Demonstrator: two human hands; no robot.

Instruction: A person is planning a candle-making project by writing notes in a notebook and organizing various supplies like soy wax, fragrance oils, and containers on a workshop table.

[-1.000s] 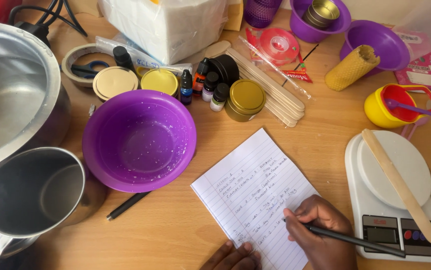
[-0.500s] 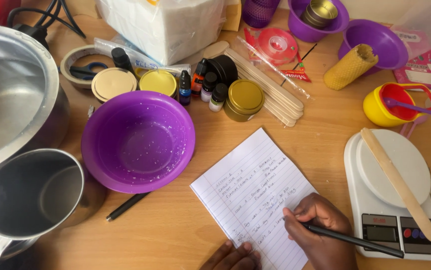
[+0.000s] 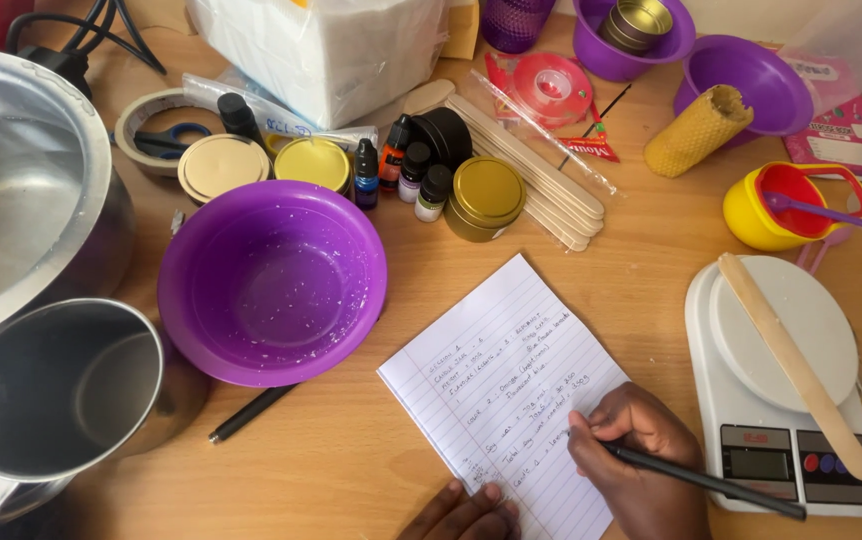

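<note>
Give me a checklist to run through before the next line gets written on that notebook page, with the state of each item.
1. Pen gripped in the right hand, tip on the page: ok.
2. Left hand steadying the lined notebook at its lower edge: ok.
3. Blank lines left below the writing: cannot tell, the hands cover that corner.
4. Purple bowl apart from the page: ok.
5. Wooden stick lying across the white scale, one end over the edge by the buttons: not ok if nudged.
</note>
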